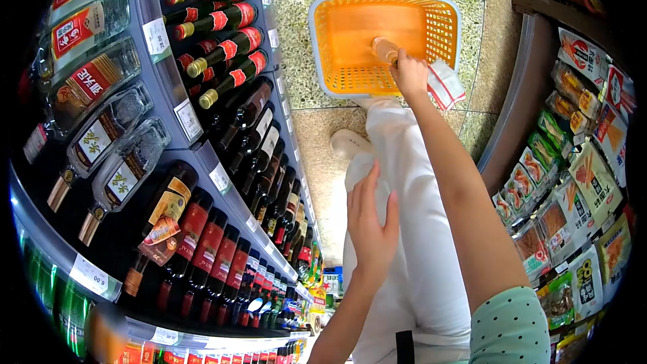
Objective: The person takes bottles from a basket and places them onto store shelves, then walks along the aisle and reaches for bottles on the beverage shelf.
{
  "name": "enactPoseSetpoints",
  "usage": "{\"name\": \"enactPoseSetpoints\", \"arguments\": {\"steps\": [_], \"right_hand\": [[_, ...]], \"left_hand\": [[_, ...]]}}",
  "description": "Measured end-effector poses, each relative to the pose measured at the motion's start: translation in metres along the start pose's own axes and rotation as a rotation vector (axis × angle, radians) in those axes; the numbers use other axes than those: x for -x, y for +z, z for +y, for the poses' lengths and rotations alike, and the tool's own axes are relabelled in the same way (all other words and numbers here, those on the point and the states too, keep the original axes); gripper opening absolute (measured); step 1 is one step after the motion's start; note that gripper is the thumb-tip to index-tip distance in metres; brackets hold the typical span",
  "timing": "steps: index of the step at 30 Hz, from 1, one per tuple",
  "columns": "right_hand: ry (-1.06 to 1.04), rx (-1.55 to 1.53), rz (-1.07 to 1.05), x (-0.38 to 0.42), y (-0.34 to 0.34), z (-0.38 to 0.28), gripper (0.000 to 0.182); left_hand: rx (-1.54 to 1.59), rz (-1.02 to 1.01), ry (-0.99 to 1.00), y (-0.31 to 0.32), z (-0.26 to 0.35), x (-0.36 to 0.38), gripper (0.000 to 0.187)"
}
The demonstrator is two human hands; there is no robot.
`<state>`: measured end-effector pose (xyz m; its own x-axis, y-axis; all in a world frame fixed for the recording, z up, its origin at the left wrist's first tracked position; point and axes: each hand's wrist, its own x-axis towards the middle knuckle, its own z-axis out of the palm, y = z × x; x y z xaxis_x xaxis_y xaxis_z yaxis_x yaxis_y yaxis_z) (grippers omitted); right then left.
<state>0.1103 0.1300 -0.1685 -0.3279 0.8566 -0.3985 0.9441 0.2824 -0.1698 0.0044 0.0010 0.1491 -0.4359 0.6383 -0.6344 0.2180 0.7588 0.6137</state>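
Observation:
My right hand (412,75) is closed around the near end of a slim, peach-tinted, bottle-shaped item (385,49), which slants over the inside of an orange shopping basket (322,71). Just right of that wrist, a white packet with red stripes (447,86) overlaps the basket's near corner; whether the same hand holds it, I cannot tell. My left hand (371,219) hangs over my white trousers (431,182), thumb apart from the fingers, holding nothing.
Shelves of dark wine bottles (214,249) and clear liquor bottles (128,168) with price tags line the left. Packaged snacks (569,209) fill a rack on the right. The basket stands on the speckled floor (290,47), close to my light shoe (349,141).

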Motion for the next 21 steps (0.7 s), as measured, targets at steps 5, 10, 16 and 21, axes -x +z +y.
{"name": "enactPoseSetpoints", "arguments": {"steps": [5, 10, 16, 21], "right_hand": [[-0.067, -0.072, -0.005, 0.001, -0.008, 0.006, 0.03], [-0.068, -0.207, 0.102, 0.027, -0.061, 0.003, 0.03], [-0.191, -0.33, 0.205, 0.118, -0.216, -0.009, 0.028], [-0.325, -0.424, 0.292, 0.199, -0.38, -0.041, 0.021]], "left_hand": [[0.023, 0.009, -0.02, -0.005, 0.002, 0.005, 0.05], [0.044, 0.066, -0.02, -0.029, 0.015, 0.022, 0.047], [0.001, 0.108, 0.104, -0.084, 0.054, 0.069, 0.044], [-0.082, 0.201, 0.397, -0.128, 0.089, 0.121, 0.049]]}}
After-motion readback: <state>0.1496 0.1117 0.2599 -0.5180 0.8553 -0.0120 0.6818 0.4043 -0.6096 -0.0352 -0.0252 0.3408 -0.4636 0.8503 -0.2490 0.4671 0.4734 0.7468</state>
